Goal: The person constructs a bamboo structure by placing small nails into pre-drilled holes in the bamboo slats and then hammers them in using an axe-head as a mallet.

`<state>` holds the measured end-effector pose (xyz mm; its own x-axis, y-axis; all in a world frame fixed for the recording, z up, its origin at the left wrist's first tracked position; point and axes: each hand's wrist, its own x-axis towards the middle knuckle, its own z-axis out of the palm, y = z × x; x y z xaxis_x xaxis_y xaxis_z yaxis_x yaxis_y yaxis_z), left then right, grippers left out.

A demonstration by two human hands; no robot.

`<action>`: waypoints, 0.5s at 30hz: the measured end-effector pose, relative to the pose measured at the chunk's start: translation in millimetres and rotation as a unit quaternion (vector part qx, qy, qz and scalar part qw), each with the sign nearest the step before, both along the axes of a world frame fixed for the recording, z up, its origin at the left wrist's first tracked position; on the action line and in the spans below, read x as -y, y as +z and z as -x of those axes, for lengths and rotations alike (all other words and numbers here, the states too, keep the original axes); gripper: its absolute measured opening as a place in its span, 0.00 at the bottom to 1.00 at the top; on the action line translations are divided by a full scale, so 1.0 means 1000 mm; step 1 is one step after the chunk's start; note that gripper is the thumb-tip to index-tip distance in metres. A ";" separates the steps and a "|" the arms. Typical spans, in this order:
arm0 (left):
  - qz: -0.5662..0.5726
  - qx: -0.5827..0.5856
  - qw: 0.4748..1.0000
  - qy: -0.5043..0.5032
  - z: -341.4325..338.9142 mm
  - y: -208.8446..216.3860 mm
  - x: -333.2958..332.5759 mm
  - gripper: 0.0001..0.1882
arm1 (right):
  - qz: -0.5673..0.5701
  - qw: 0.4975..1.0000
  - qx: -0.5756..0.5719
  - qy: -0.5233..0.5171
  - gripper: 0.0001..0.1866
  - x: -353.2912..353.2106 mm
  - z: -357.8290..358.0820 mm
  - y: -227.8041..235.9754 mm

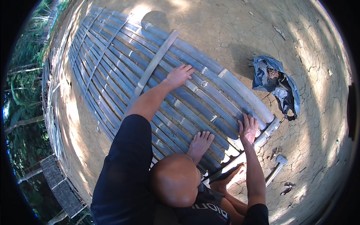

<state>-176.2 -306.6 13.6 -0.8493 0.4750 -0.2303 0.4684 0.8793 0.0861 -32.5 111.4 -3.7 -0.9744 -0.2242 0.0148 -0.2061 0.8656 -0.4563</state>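
A large panel of long grey split-bamboo slats (150, 75) lies on the ground in front of me. My left hand (180, 77) rests on one of the slats near the panel's middle, its fingers laid over the surface. Near the right end, my right hand (248, 128) presses on the slat ends with its fingers apart. Just beyond my left hand, a bamboo crosspiece (155, 63) lies across the slats. Under the panel's near right end runs a thick bamboo pole (267, 132). My bare foot (200, 145) stands on the slats between my hands.
To the right stands an open dark plastic bag (264, 73) holding small brownish pieces, probably nails. A hammer (279, 163) lies on the cracked soil by the pole. Thinner crosspieces (101, 56) cross the panel's far part. Bamboo strips (56, 112) and a dark slatted structure (60, 183) are at left.
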 end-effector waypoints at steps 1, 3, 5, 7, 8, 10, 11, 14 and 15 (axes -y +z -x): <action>0.000 0.003 1.000 0.004 0.000 0.001 -0.001 0.23 | 0.002 1.000 -0.002 -0.001 0.23 0.000 0.000 0.000; 0.001 0.010 1.000 0.011 0.000 0.003 -0.001 0.23 | 0.009 1.000 -0.005 -0.002 0.23 0.001 -0.001 0.000; 0.005 -0.004 1.000 0.001 0.000 -0.005 0.002 0.24 | 0.016 1.000 -0.012 -0.004 0.23 0.002 -0.002 -0.002; 0.002 -0.009 1.000 0.000 0.000 -0.005 0.001 0.24 | 0.016 1.000 -0.021 -0.006 0.22 0.002 -0.003 -0.002; 0.001 -0.007 1.000 0.005 -0.001 -0.005 0.001 0.24 | 0.015 1.000 -0.025 -0.006 0.22 0.002 -0.004 -0.002; 0.003 0.000 1.000 0.011 0.000 -0.003 -0.001 0.24 | 0.016 0.999 -0.031 -0.008 0.22 0.001 -0.004 -0.005; 0.005 0.003 1.000 0.013 0.001 -0.003 -0.002 0.24 | 0.017 0.999 -0.034 -0.009 0.22 0.000 -0.004 -0.006; 0.010 -0.008 1.000 0.012 -0.001 -0.007 0.000 0.23 | 0.024 0.999 -0.036 -0.010 0.23 0.000 -0.005 -0.007; 0.012 -0.015 1.000 0.009 -0.001 -0.008 0.000 0.23 | 0.026 0.999 -0.036 -0.011 0.23 0.001 -0.005 -0.007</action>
